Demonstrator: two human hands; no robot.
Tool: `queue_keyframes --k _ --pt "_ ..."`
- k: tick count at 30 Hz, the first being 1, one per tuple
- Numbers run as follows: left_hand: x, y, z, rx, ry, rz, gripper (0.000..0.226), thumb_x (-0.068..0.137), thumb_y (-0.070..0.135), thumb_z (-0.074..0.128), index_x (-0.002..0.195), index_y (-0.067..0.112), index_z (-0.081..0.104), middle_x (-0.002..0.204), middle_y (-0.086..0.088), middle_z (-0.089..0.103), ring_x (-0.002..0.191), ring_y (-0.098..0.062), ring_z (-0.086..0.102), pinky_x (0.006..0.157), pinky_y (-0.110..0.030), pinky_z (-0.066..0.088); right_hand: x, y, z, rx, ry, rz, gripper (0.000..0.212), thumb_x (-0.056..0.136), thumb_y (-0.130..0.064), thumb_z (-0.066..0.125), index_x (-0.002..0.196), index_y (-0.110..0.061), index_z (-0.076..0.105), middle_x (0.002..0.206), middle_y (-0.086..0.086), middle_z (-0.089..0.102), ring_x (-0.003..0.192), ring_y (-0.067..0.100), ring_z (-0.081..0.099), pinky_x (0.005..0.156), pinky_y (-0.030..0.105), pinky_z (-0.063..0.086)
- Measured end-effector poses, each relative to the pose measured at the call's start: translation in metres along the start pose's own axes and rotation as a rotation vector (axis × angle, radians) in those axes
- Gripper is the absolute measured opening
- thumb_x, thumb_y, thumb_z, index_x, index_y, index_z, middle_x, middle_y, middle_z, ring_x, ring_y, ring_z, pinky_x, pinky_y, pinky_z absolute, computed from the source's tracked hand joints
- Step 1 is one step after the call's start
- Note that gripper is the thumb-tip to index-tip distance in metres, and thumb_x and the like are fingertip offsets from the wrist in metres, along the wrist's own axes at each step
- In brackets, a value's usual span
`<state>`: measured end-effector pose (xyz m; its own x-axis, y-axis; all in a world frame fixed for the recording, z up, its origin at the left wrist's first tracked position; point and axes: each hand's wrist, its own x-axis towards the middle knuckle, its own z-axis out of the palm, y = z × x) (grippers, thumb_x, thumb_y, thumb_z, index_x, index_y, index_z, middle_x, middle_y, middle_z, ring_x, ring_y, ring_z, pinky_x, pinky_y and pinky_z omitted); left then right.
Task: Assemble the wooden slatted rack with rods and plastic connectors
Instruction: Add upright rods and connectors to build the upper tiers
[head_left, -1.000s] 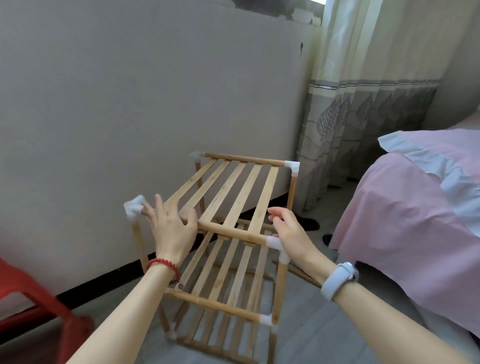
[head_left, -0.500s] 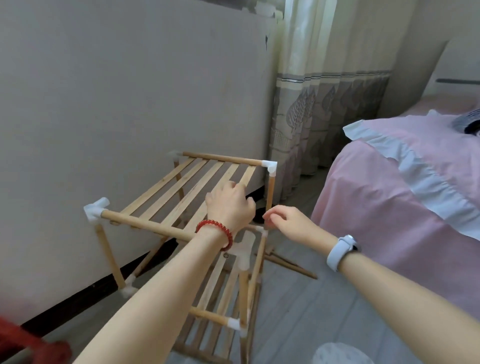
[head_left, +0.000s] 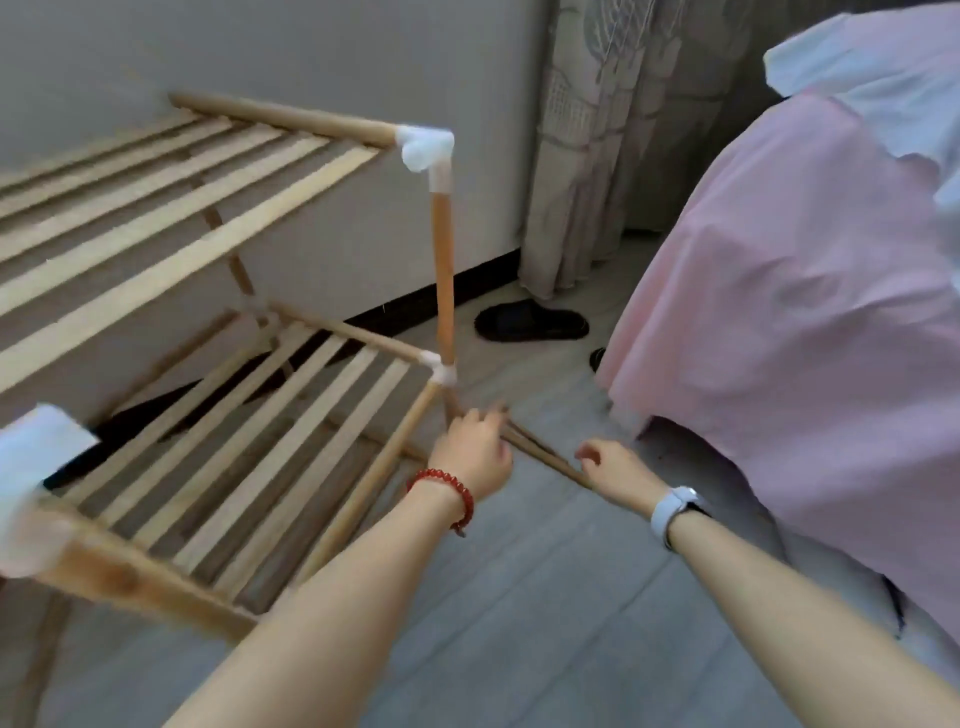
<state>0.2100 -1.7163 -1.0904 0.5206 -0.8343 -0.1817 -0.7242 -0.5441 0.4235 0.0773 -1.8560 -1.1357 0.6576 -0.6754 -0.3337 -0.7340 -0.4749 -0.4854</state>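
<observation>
Grey floor (head_left: 519, 597), pink bed (head_left: 805, 286), wooden rack (head_left: 208, 364).

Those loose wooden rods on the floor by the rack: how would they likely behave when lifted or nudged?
The loose rods look stiff and probably light: thin, straight, bare wood. Being round, they may roll on the smooth floor if nudged. Both the left hand and the right hand reach them, so lifting should be easy.

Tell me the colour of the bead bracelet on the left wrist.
Red; the bead bracelet shows clearly in the head view.
</observation>
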Motion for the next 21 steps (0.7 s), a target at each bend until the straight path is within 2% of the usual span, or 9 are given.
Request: queue_keyframes --k 4,6,8,11,14,16,18,21 --pt "0.038 -0.036 0.106 -0.041 -0.112 -0.152 0.047 0.096 0.022 0.04 0.142 0.013 0.034 0.143 -0.011 0.037 0.128 -0.028 0.04 0.103 -0.039 0.039 0.076 0.067 0.068 -0.14 -0.034 -0.007 0.034 0.09 -0.007 0.039 0.12 -0.008 0.056 0.12 0.016 0.058 0.109 0.036 0.055 0.088 0.036 0.044" --pt "0.051 -0.053 0.155 -0.043 -0.155 -0.229 0.05 0.097 0.022 0.04 0.145 0.014 0.029 0.148 -0.01 0.03 0.132 -0.026 0.035 0.105 -0.035 0.036 0.112 0.092 0.095 -0.225 -0.021 -0.031 0.033 0.091 -0.009 0.04 0.122 -0.007 0.053 0.121 0.015 0.054 0.114 0.035 0.051 0.089 0.04 0.043" --pt "0.057 -0.069 0.195 -0.046 -0.208 -0.315 0.053 0.097 0.022 0.04 0.147 0.017 0.024 0.153 -0.009 0.022 0.138 -0.027 0.026 0.109 -0.038 0.032 0.141 0.11 0.116 -0.328 -0.03 -0.04 0.034 0.095 -0.016 0.042 0.128 -0.007 0.046 0.126 0.013 0.047 0.12 0.033 0.044 0.092 0.041 0.041" --pt "0.054 -0.084 0.231 0.025 -0.327 -0.386 0.058 0.097 0.026 0.039 0.149 0.021 0.015 0.158 -0.007 0.001 0.144 -0.03 0.003 0.113 -0.046 0.025 0.162 0.125 0.137 -0.434 -0.001 -0.059 0.036 0.097 -0.024 0.042 0.128 -0.006 0.041 0.128 0.013 0.045 0.12 0.032 0.042 0.09 0.041 0.039" --pt "0.049 -0.09 0.251 0.068 -0.418 -0.421 0.062 0.097 0.03 0.038 0.151 0.024 0.008 0.158 -0.004 -0.01 0.145 -0.028 -0.008 0.114 -0.046 0.015 0.169 0.133 0.16 -0.504 -0.036 -0.13 0.031 0.097 -0.017 0.04 0.125 -0.004 0.042 0.122 0.015 0.051 0.112 0.032 0.049 0.083 0.039 0.04" --pt "0.045 -0.09 0.249 0.027 -0.434 -0.435 0.061 0.096 0.027 0.037 0.15 0.023 0.011 0.159 -0.004 -0.007 0.145 -0.027 -0.006 0.114 -0.046 0.016 0.159 0.127 0.166 -0.382 -0.099 -0.145 0.03 0.091 -0.01 0.043 0.12 -0.003 0.042 0.109 0.016 0.054 0.096 0.034 0.055 0.07 0.037 0.039" --pt "0.046 -0.09 0.238 -0.028 -0.419 -0.459 0.055 0.096 0.023 0.037 0.148 0.02 0.02 0.157 -0.007 0.007 0.144 -0.027 0.006 0.113 -0.045 0.023 0.148 0.116 0.164 -0.172 -0.218 -0.084 0.029 0.086 -0.007 0.044 0.114 -0.007 0.038 0.094 0.012 0.052 0.079 0.033 0.052 0.061 0.033 0.036" --pt "0.044 -0.085 0.214 -0.087 -0.328 -0.486 0.047 0.097 0.022 0.037 0.144 0.016 0.032 0.15 -0.009 0.028 0.136 -0.027 0.029 0.108 -0.041 0.032 0.136 0.091 0.151 0.277 -0.321 0.178 0.02 0.087 -0.006 0.044 0.107 -0.007 0.04 0.095 0.01 0.052 0.081 0.028 0.05 0.066 0.03 0.039"
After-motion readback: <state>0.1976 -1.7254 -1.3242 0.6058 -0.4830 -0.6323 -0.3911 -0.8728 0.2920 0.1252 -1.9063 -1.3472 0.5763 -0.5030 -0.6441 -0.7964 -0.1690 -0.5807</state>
